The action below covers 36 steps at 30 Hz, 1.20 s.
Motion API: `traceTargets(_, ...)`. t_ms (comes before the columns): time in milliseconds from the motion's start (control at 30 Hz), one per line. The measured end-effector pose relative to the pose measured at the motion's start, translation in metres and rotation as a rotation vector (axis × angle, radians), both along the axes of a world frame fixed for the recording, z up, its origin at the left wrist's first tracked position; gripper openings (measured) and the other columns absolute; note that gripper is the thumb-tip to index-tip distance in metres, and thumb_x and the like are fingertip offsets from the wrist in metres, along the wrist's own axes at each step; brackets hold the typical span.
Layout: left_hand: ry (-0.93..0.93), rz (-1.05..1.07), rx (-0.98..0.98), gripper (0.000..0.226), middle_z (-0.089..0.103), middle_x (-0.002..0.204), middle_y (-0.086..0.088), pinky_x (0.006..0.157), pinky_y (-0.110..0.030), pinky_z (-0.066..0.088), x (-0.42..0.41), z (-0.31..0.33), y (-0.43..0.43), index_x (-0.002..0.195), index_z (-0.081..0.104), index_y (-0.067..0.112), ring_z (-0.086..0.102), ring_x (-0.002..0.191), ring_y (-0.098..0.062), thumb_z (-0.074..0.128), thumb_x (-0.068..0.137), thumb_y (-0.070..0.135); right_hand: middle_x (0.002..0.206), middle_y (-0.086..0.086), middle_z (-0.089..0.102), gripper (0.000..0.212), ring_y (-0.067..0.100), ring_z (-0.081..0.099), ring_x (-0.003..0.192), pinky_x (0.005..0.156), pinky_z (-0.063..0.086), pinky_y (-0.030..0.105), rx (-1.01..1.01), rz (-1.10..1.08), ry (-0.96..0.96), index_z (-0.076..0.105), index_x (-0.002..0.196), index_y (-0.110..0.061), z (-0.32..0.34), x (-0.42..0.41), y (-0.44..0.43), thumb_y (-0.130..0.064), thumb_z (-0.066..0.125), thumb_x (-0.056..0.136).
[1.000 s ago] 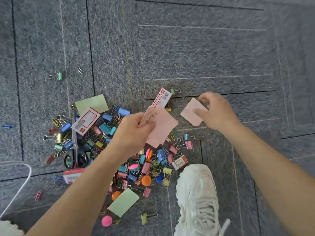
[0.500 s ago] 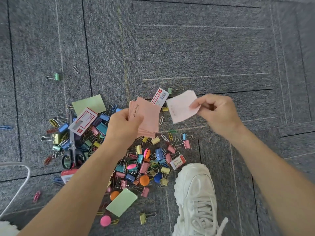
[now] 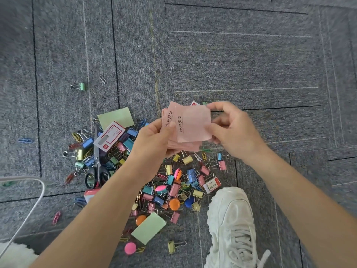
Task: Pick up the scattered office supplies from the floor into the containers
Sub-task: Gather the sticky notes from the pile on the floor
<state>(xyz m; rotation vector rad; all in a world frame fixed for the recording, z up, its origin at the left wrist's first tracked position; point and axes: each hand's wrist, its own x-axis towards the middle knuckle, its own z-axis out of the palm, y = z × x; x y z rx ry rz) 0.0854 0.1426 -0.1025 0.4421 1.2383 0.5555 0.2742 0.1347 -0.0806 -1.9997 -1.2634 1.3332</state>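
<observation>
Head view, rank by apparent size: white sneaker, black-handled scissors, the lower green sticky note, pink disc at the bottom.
1. white sneaker
2. black-handled scissors and lower green sticky note: too close, longer versus broader
3. pink disc, clearly smallest

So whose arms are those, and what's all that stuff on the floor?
They belong to a person with a camera on their head, so the one picture shows what they see looking down. Their left hand and right hand both hold a stack of pink paper notes. Below, on the grey carpet, lies a heap of coloured clips, with scissors and green notes among them. The person's white shoe is beside it.
</observation>
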Motion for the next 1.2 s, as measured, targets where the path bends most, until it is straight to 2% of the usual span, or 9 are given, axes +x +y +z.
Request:
traceTargets(233,-0.059,0.084,0.046,0.022,0.075,0.079,0.008,0.071,-0.029,0.061,-0.004,0.011,-0.003,0.101,0.061,0.018,0.071,0.072,-0.007,0.040,0.106,0.019,0.078,-0.004,0.066,0.015,0.014,0.059,0.069,0.065,0.048,0.030,-0.063,-0.118,-0.123,0.064,0.076,-0.018,-0.009,-0.032,0.001,-0.024,0.071,0.088)
traceTargets(333,-0.038,0.102,0.059,0.021,0.075,0.088,0.004,0.064,-0.028,0.059,-0.007,0.011,-0.002,0.109,0.059,0.016,0.073,0.077,-0.011,0.038,0.106,0.022,0.076,0.002,0.064,0.018,0.015,0.056,0.065,0.063,0.052,0.032,-0.196,-0.279,0.169,0.060,0.076,-0.014,-0.010,-0.042,0.005,-0.016,0.073,0.088)
traceTargets(467,0.401,-0.326,0.274,0.026,0.064,0.103,0.001,0.076,-0.038,0.055,-0.019,0.004,0.000,0.117,0.054,0.018,0.063,0.088,-0.015,0.034,0.107,0.031,0.074,0.002,0.065,0.019,0.021,0.064,0.071,0.082,0.059,0.047,-0.189,-0.364,0.324,0.059,0.083,-0.014,-0.014,-0.048,0.008,0.000,0.071,0.086)
traceTargets(600,0.605,-0.586,0.389,0.038,0.058,0.075,0.000,0.051,-0.028,0.036,-0.033,0.001,0.004,0.089,0.060,0.013,0.049,0.058,-0.011,0.038,0.104,0.040,0.095,0.007,0.071,0.033,0.030,0.072,0.094,0.082,0.060,0.047,-0.173,-0.329,0.327,0.060,0.108,-0.015,-0.015,-0.050,0.009,0.000,0.075,0.082)
traceTargets(700,0.478,-0.425,0.309,0.016,0.070,0.078,-0.001,0.050,-0.025,0.048,-0.043,0.000,0.008,0.090,0.069,0.020,0.054,0.049,-0.003,0.059,0.098,0.030,0.093,0.006,0.071,0.029,0.023,0.070,0.083,0.069,0.058,0.031,-0.217,-0.258,0.376,0.065,0.108,-0.011,-0.015,-0.053,0.009,0.002,0.072,0.084)
traceTargets(800,0.392,-0.257,0.269,0.016,0.075,0.092,0.000,0.078,-0.032,0.060,-0.051,-0.001,0.012,0.104,0.068,0.023,0.071,0.082,-0.017,0.072,0.089,0.019,0.097,0.010,0.073,0.018,0.017,0.069,0.084,0.074,0.060,0.033,-0.191,-0.232,0.391,0.069,0.100,-0.013,-0.017,-0.060,0.009,0.001,0.068,0.088)
traceTargets(1033,0.615,-0.336,0.385,0.022,0.075,0.087,-0.005,0.049,-0.027,0.046,-0.057,-0.002,0.010,0.112,0.072,0.024,0.052,0.049,-0.011,0.056,0.100,0.032,0.097,0.010,0.076,0.015,0.032,0.072,0.094,0.086,0.057,0.053,-0.119,-0.164,0.259,0.073,0.096,-0.018,-0.025,-0.068,0.010,-0.005,0.069,0.090)
traceTargets(1133,0.572,-0.278,0.334,0.016,0.074,0.082,-0.017,0.038,-0.019,0.031,-0.064,-0.003,0.013,0.103,0.077,0.023,0.034,0.037,-0.007,0.062,0.096,0.028,0.099,0.002,0.077,0.022,0.024,0.072,0.099,0.091,0.057,0.047,-0.086,-0.146,0.252,0.074,0.103,-0.022,-0.027,-0.068,0.011,-0.004,0.067,0.091)
traceTargets(1200,0.537,-0.260,0.325,0.015,0.076,0.078,-0.005,0.046,-0.021,0.043,-0.068,-0.003,0.015,0.103,0.077,0.025,0.047,0.046,-0.011,0.069,0.091,0.019,0.099,-0.006,0.076,0.026,0.013,0.070,0.096,0.089,0.058,0.038,-0.063,-0.063,0.217,0.072,0.108,-0.026,-0.025,-0.068,0.011,-0.007,0.060,0.096)
